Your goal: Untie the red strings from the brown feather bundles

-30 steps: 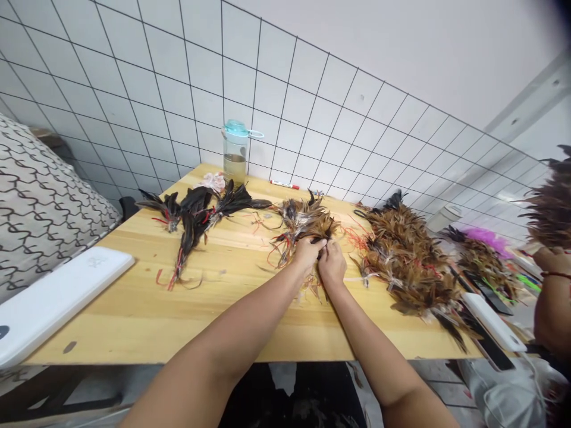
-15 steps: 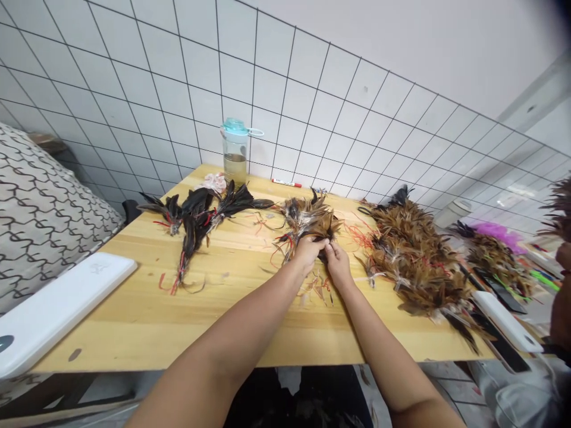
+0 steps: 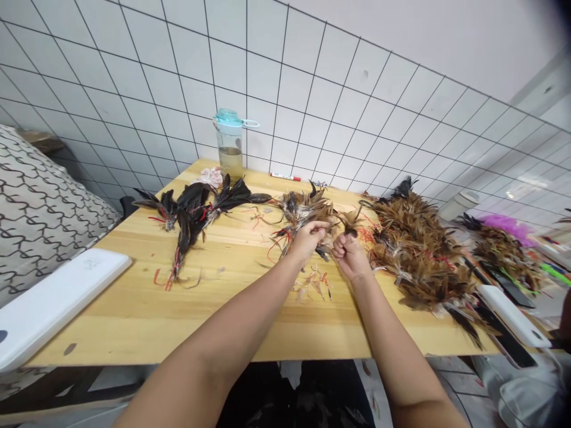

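Note:
My right hand (image 3: 351, 257) is closed around a small bunch of brown feathers (image 3: 350, 220), whose tips fan upward above the fist. Just to its left is my left hand (image 3: 308, 242), its thumb and fingers pinched together; whatever they hold is too small to make out. Directly behind the left hand lies a loose pile of brown and grey feathers (image 3: 304, 205), partly hidden by it. Below both hands, feather scraps and bits of red string (image 3: 316, 282) are scattered on the wooden table (image 3: 214, 333).
Black feather bundles (image 3: 191, 205) tied with red lie on the left. A long mass of brown feathers (image 3: 414, 238) covers the right side. At the back stand a water bottle (image 3: 230, 148) and a red-and-white marker (image 3: 285, 176). White devices (image 3: 66, 300) lie near both ends.
My hands, together half a second ago, have come apart. The right has moved right with a feather bunch now showing above its fist. The view has shifted slightly.

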The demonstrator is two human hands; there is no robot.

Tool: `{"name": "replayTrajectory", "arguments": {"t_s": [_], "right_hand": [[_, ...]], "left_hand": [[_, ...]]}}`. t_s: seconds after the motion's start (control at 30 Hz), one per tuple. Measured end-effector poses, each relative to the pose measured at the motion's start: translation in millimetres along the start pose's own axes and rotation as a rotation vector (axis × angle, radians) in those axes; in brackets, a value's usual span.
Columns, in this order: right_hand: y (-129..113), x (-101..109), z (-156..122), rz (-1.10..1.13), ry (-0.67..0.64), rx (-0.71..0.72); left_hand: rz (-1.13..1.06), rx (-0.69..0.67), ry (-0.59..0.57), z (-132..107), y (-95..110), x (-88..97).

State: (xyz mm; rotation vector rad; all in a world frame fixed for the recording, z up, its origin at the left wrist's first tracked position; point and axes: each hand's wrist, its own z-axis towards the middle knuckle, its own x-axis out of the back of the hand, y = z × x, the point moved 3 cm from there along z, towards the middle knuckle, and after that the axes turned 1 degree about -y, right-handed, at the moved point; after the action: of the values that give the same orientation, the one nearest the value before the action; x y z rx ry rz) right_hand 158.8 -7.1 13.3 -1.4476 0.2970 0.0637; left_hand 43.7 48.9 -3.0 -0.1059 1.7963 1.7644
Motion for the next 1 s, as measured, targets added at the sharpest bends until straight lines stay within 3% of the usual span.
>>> {"name": "replayTrajectory", "arguments": {"t_s": [0.13,0.33,0.43,0.53,0.67,0.83,0.9,1.0], "right_hand": [[-12.6,8.8,-3.9,0.079,-0.059,0.008],[-13.3,18.3,-5.3,0.058,-0.056,-0.015],[-12.1,15.1,-6.6,0.099,-0.061,-0.035],[-7.7,9.4,-8.6,0.163,-0.061,-0.077],[1.3,6.5,-8.7,0.257,-0.053,-0.125],[11.7,15.9,-3.3,0.208,0.096,-0.135],[14.9,19.7,-1.4,0.143,0.164,-0.129],[18.8,21.3,-0.3,0.040,0.216,-0.094]], "left_hand": [[0.335,-0.099,0.025,-1.2,5.2,1.8],[1.075,-0.343,-0.040,-11.8,16.3,-3.7],[1.358,-0.378,-0.121,-16.6,13.6,-6.4],[1.484,-0.350,-0.168,-16.9,9.9,-4.6],[1.360,-0.316,-0.086,-10.6,12.0,2.5],[0.891,-0.204,0.077,-1.5,14.2,8.7],[0.701,-0.141,0.076,0.1,10.8,7.4],[0.397,-0.056,-0.021,-0.1,3.8,1.6]]}}
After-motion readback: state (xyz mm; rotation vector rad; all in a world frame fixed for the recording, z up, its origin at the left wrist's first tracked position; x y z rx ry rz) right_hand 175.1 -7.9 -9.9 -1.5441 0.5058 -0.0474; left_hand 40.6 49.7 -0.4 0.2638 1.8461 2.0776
